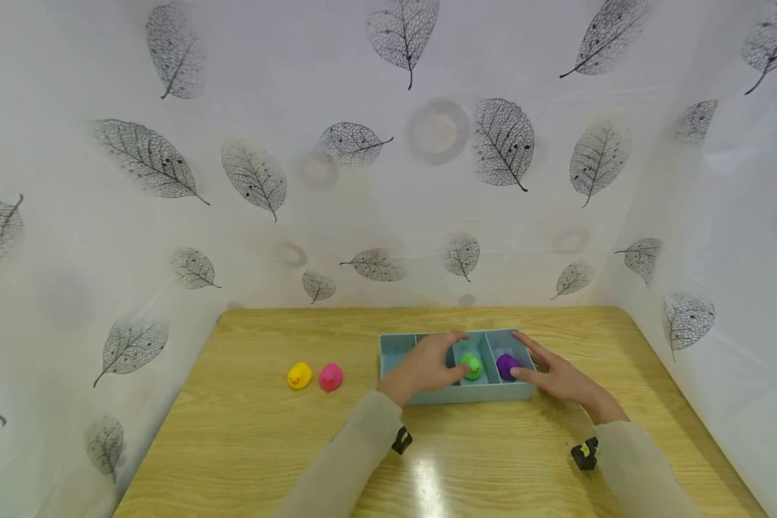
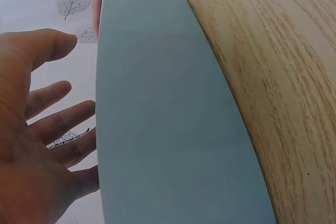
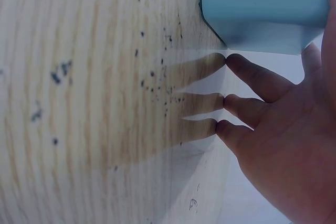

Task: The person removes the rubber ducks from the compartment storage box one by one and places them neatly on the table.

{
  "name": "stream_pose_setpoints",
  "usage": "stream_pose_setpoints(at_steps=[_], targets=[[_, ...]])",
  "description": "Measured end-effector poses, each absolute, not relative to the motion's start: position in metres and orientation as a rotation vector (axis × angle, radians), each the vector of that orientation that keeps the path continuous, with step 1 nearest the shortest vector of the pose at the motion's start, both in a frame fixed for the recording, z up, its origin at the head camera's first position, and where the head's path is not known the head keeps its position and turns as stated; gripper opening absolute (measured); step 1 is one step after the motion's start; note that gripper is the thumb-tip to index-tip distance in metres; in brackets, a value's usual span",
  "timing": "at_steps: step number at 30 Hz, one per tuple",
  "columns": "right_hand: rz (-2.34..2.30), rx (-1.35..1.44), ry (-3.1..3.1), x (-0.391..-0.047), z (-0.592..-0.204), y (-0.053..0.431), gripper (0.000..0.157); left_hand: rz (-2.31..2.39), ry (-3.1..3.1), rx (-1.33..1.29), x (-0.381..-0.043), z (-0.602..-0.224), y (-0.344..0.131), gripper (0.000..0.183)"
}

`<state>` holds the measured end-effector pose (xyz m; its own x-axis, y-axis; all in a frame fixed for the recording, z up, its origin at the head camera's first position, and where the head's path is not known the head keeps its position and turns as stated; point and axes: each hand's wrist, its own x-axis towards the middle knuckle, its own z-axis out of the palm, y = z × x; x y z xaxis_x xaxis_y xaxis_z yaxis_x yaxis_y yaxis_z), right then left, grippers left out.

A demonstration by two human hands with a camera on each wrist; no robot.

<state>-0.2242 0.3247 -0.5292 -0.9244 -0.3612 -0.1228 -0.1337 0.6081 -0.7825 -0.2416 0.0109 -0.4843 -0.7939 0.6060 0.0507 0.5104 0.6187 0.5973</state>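
Observation:
A pale blue divided box [image 1: 466, 393] rests on the table, its long side toward me. My left hand [image 1: 427, 365] hovers over its middle compartments, fingers spread and holding nothing, the thumb tip close by a green toy duck [image 1: 472, 365]. In the left wrist view, the box wall [image 2: 157, 98] hides some fingertips. At the box's right end is my right hand [image 1: 560, 378], its thumb over the rim beside a purple toy duck [image 1: 506, 365] in the end compartment. Several fingertips of that hand [image 3: 289, 129] touch the tabletop outside the box in the right wrist view.
Left of the box, a yellow toy duck [image 1: 299, 375] and a pink toy duck [image 1: 331, 377] sit side by side on the wooden table [image 1: 252, 439]. White leaf-printed sheeting [image 1: 375, 201] stands behind the table and along both sides.

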Motion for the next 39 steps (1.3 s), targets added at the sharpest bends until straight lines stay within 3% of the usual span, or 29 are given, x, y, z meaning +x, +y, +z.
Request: stream_pose_setpoints(at_steps=[39], targets=[[-1.237, -0.409, 2.571, -0.222, -0.526, 0.323, 0.083, 0.726, 2.745, 0.851, -0.247, -0.501, 0.040, 0.061]])
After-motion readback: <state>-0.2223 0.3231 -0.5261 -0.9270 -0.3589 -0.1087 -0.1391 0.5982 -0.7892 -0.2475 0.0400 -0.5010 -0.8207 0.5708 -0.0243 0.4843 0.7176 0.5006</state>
